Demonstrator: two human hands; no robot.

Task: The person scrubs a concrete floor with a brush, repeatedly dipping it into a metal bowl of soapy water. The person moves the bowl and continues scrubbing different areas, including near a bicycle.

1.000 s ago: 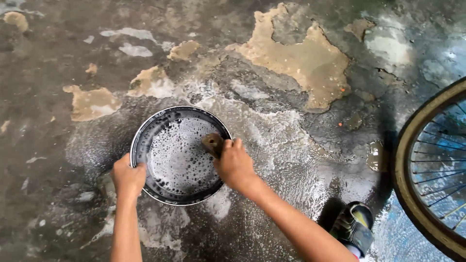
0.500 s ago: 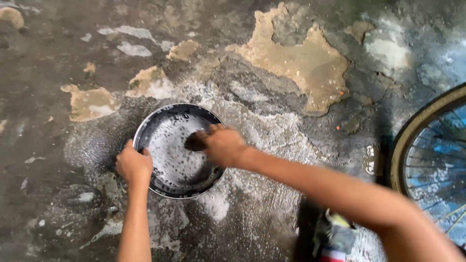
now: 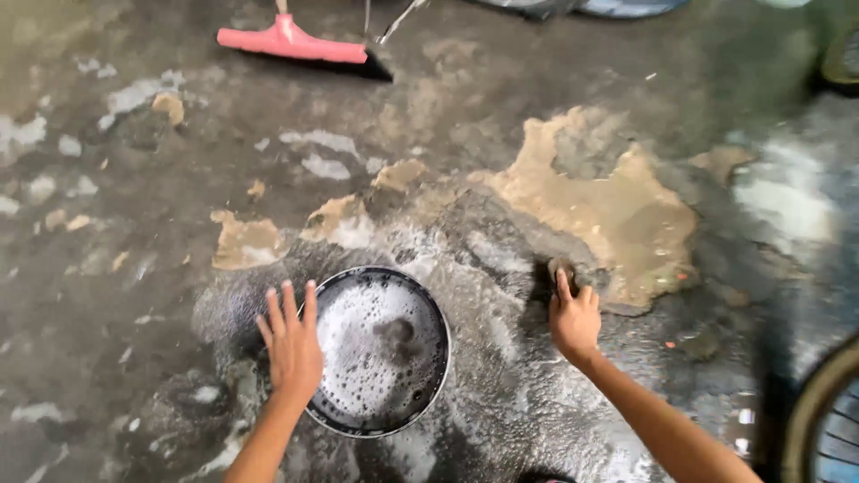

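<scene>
— What are the hands doing over that wet floor (image 3: 134,268)?

— The left hand (image 3: 291,344) is spread flat, fingers apart and holding nothing, hovering at the left rim of a round dark basin (image 3: 438,358). The basin sits on the cracked concrete, filled with soapy, bubbly water.

— And the other one?

— The right hand (image 3: 573,317) is out on the floor to the right of the basin, apart from it, fingers curled around a small brown scrubbing pad (image 3: 562,268). The pad presses on the concrete at the edge of a pale tan patch (image 3: 608,210) where the surface has worn away.

— Foam everywhere?

— White suds (image 3: 501,295) spread across the floor between the basin and the pad, and run down toward the bottom of the view.

— Anything else around?

— A pink-headed broom (image 3: 291,42) lies at the top of the scene, well apart from the hands. The curved rim of a bicycle wheel (image 3: 810,416), with thin spokes, shows at the lower right corner.
</scene>
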